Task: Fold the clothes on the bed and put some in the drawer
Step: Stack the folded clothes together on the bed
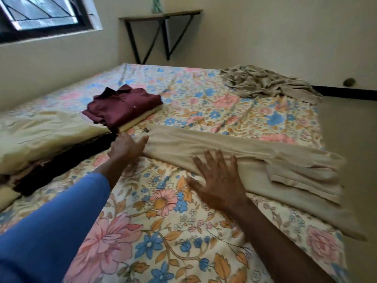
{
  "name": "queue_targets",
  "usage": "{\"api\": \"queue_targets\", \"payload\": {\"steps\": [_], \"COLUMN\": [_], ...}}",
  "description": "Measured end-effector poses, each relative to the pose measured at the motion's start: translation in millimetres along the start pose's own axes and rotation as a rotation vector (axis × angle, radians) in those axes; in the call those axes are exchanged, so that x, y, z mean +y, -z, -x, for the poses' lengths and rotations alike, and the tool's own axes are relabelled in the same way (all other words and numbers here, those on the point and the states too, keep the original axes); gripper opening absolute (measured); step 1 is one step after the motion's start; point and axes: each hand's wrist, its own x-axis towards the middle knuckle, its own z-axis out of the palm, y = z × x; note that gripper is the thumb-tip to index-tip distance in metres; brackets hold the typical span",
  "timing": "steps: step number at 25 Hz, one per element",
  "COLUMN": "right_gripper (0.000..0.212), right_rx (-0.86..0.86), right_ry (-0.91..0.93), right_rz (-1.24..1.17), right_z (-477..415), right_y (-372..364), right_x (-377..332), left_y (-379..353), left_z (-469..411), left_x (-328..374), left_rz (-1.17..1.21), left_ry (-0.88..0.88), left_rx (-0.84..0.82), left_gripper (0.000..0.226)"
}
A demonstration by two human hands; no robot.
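Beige trousers (pixel 255 158) lie stretched across the flowered bed sheet (pixel 163 231), folded lengthwise, waistband to the right. My left hand (pixel 126 147) rests flat with straight fingers on the trousers' left end. My right hand (pixel 218 180) presses flat with spread fingers on their near edge at the middle. A folded maroon shirt (pixel 124 106) sits on a folded cream garment (pixel 140 120) behind my left hand. A crumpled grey-beige garment (pixel 269 82) lies at the bed's far right corner.
A cream pillow (pixel 40 133) and dark cloth (pixel 61 160) lie at the left. A wall-mounted shelf (pixel 161 16) with black brackets hangs behind the bed. A window (pixel 40 13) is at the top left. Floor (pixel 350 139) runs along the bed's right side.
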Motion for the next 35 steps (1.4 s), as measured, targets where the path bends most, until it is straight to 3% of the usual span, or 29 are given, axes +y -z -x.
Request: {"api": "queue_targets", "payload": {"steps": [3,7,11,13,16,18,21,24,26,27,29,31,32,33,35], "right_gripper": [0.085,0.087,0.089,0.079,0.054,0.043,0.056,0.062,0.056,0.052,0.056,0.061,0.059,0.056,0.049], "right_rx": [-0.017,-0.006,0.078,0.224,0.421,0.397,0.266,0.172,0.107,0.108,0.207,0.273,0.285,0.291,0.260], "right_ry": [-0.036,-0.025,-0.002,0.001,-0.152,-0.356,-0.594,-0.658,-0.637,-0.635,-0.613,-0.530,-0.510,-0.503,-0.499], "right_rz": [0.026,0.036,-0.075,-0.367,-1.061,-1.486,-1.982,-2.149,-2.107,-2.047,-1.748,-1.253,-1.000,-0.769,-0.372], "right_z": [-5,-9,-9,-7,1,9,24,43,49,50,50,58,63,66,71], "right_y": [-5,-8,-5,-2,19,41,70,86,86,84,77,76,77,76,71], "right_x": [-1,-3,-3,0,13,27,64,91,97,100,107,113,116,118,115], "left_y": [6,10,39,53,69,71,49,-4,-27,-31,-32,-34,-36,-37,-35], "left_z": [-37,-45,-39,-26,7,42,123,188,213,221,217,192,177,164,153], "left_x": [3,21,28,39,81,120,178,211,218,217,201,176,162,150,145], "left_rz": [0.002,-0.035,0.599,0.762,0.941,0.923,0.697,0.567,0.638,0.686,0.701,0.461,0.338,0.259,0.321], "left_ry": [0.094,0.039,0.279,0.290,0.144,0.015,-0.246,-0.372,-0.333,-0.328,-0.376,-0.326,-0.263,-0.185,-0.024], "left_rx": [-0.099,-0.162,-0.467,-0.553,-0.593,-0.571,-0.508,-0.591,-0.795,-0.798,-0.501,-0.053,0.031,-0.004,-0.239], "left_gripper": [0.099,0.077,0.061,0.047,0.035,0.040,0.025,0.029,0.035,0.037,0.036,0.041,0.050,0.059,0.074]}}
